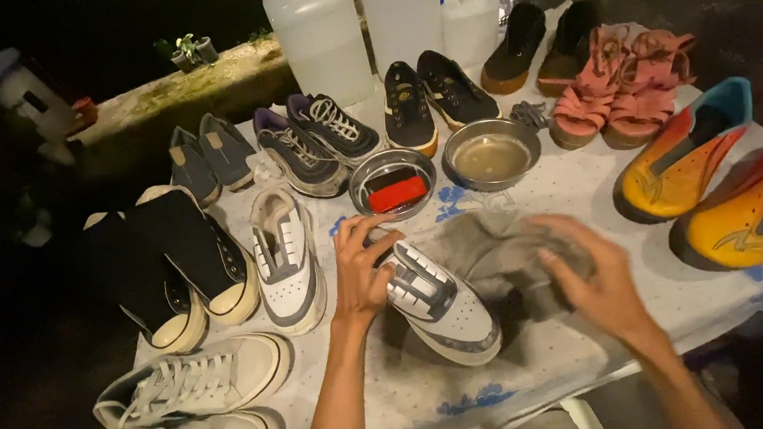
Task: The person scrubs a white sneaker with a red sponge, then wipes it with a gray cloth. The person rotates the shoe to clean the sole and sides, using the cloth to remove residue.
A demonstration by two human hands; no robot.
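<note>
While the left hand point(360, 272) clasps the heel of a white and grey leather sneaker point(438, 303) at lower centre of the head view, its fingers curled over the collar, the right hand point(598, 281) closes on a crumpled grey cloth point(497, 252) just right of it. Judging by this, wiping is under way on one shoe; its twin point(286, 259) waits to the left. Two round steel bowls point(492, 156) sit above, one with cloudy liquid, one with a red block point(396, 194). Three translucent jugs point(320, 35) stand at top. Eight further pairs surround them on the patterned tablecloth point(580, 352).
</note>
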